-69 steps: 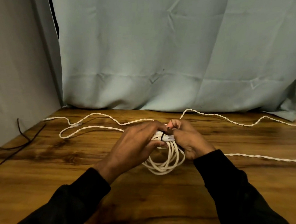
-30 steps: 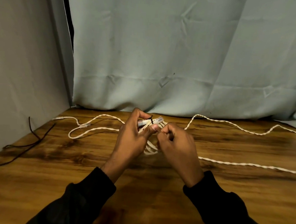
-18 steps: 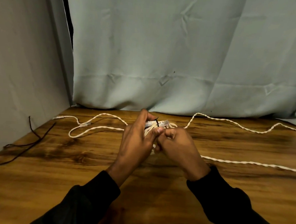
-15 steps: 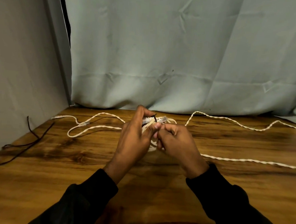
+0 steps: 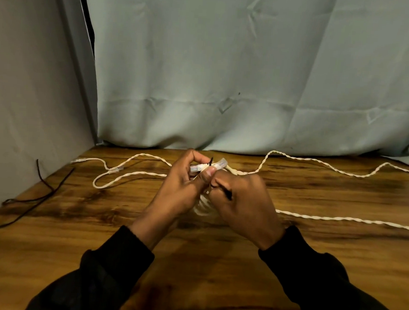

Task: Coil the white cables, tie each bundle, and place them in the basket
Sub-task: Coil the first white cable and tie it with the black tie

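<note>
- The coiled white cable (image 5: 202,206) is held between the two hands, a little above the wooden table (image 5: 191,274); most of the coil is hidden behind the hands, and only a few loops show in the gap below them.
- The clear plugs (image 5: 210,167) of this cable stick out at the top of the bundle, above the left thumb, and a thin black tie (image 5: 210,160) crosses them there.
- The left hand (image 5: 182,189) grips the top of the bundle, with the thumb pressed on the plugs and the fingers curled around from the far side.
- The right hand (image 5: 243,205) is just beside it, touching it; its curled fingers pinch the other black end of the tie (image 5: 226,193) near the coil.
- Both arms wear black sleeves (image 5: 110,276).
- A loose white cable (image 5: 130,174) lies on the table to the left of the hands, making a loop.
- More white cable (image 5: 341,171) runs to the right behind the hands, and another stretch (image 5: 350,220) runs toward the right edge.
- Thin dark ties (image 5: 40,192) lie near the left edge of the table, well apart from the hands.
- A pale grey-green cloth (image 5: 227,72) hangs behind the table.
</note>
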